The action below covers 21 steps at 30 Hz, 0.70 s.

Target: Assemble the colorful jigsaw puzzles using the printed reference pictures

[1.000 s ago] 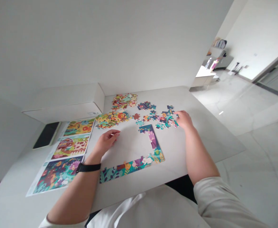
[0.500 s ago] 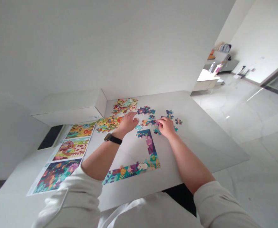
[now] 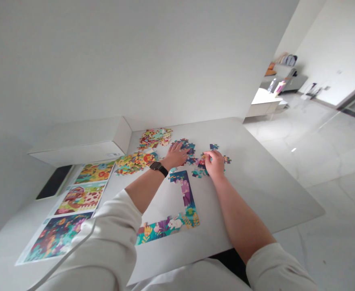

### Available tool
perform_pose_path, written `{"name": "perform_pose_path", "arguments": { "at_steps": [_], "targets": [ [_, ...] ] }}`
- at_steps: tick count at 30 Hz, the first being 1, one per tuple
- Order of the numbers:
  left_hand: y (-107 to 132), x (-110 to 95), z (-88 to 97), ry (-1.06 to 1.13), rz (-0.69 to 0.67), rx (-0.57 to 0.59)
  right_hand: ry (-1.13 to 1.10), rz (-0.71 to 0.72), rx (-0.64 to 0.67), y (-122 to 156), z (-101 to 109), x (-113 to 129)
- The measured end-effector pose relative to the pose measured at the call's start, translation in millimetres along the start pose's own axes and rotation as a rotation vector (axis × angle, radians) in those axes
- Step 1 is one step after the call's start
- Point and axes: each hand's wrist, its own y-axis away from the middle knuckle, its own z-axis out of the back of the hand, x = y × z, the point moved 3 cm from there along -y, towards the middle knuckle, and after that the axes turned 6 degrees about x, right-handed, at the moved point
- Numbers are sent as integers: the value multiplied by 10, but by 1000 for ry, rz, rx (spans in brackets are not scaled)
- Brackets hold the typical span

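Note:
Both my hands are out over a scatter of dark blue and teal loose puzzle pieces (image 3: 192, 150) on the white table (image 3: 256, 186). My left hand (image 3: 177, 154), a black watch on its wrist, lies flat on the pieces with fingers stretched out. My right hand (image 3: 215, 161) rests knuckles up on the pieces further right, fingers curled down; what is under them is hidden. An assembled L-shaped puzzle border (image 3: 183, 202) lies nearer to me, between my forearms.
Yellow and orange piles of pieces (image 3: 136, 159) lie left of my hands. Three picture sheets (image 3: 82, 198) lie along the left side. A white box (image 3: 80, 141) stands at the back left. The table's right edge drops to a tiled floor.
My left hand travelled from near the border, up and right, onto the blue pieces. My right hand shifted left among them. The camera view tilted a little.

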Motion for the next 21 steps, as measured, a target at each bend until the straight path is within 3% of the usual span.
{"name": "perform_pose_path", "arguments": {
  "at_steps": [3, 9, 14, 21],
  "targets": [
    [80, -20, -4, 7, 30, 67, -7, 9, 2, 1, -9, -6],
    [236, 157, 148, 28, 224, 166, -27, 13, 12, 5, -22, -18],
    [379, 239, 278, 40, 242, 97, -29, 11, 17, -3, -27, -33],
    [492, 293, 300, 99, 310, -49, -45, 27, 29, -10, -44, -43]
  ]
}}
